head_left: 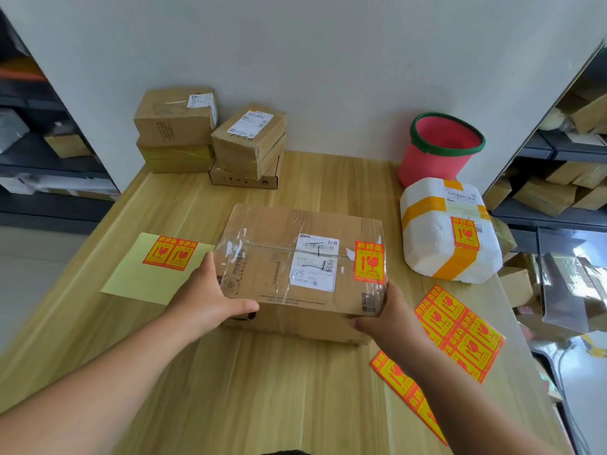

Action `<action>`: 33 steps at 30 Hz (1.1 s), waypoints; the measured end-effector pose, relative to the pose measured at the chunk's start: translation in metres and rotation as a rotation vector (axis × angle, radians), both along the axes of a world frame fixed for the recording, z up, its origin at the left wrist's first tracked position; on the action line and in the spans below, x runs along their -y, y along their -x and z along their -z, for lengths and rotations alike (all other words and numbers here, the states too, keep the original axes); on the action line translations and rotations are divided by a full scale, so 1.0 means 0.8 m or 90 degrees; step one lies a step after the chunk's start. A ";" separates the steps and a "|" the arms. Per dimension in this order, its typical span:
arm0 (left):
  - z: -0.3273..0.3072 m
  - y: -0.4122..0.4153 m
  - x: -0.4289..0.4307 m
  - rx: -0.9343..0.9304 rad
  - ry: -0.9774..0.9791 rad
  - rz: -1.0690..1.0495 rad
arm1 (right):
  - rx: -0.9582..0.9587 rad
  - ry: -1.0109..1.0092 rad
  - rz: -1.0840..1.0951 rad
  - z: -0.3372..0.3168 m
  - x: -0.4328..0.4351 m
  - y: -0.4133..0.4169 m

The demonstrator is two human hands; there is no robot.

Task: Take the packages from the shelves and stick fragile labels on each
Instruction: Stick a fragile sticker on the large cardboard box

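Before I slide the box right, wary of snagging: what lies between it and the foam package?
Nothing: the head view shows only a narrow bare strip of table between the box and the foam package.

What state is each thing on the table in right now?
Centre box: taped shut, fragile label on, gripped by left hand and right hand.
Foam box: taped shut, labelled.
Bucket: upright.
Yellow sheet: holds two labels.
Stacked boxes: shut, none visibly labelled fragile.
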State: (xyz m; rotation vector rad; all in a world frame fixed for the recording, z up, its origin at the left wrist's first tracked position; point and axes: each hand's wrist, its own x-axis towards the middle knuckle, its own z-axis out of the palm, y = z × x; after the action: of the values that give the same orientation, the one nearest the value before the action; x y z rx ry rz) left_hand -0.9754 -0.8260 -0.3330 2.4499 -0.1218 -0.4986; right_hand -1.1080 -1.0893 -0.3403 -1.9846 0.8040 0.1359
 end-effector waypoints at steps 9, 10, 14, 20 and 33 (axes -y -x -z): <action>-0.040 -0.099 0.074 0.066 0.074 0.065 | 0.058 0.082 0.065 -0.055 0.055 -0.068; -0.045 -0.113 0.083 0.073 0.078 0.066 | 0.065 0.084 0.073 -0.059 0.062 -0.081; -0.053 -0.164 0.116 0.095 0.079 0.080 | 0.062 0.088 0.085 -0.065 0.088 -0.135; -0.032 -0.226 0.165 0.070 0.095 0.093 | -0.021 0.126 0.101 -0.056 0.130 -0.203; 0.025 -0.307 0.250 0.272 -0.122 0.188 | -0.073 0.394 0.136 0.018 0.196 -0.321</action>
State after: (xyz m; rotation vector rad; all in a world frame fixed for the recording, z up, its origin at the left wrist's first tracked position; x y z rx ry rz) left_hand -0.7294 -1.0262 -0.3533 2.7086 -0.6458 -0.1030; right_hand -0.8512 -1.2464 -0.3549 -2.4589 1.2345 -0.1457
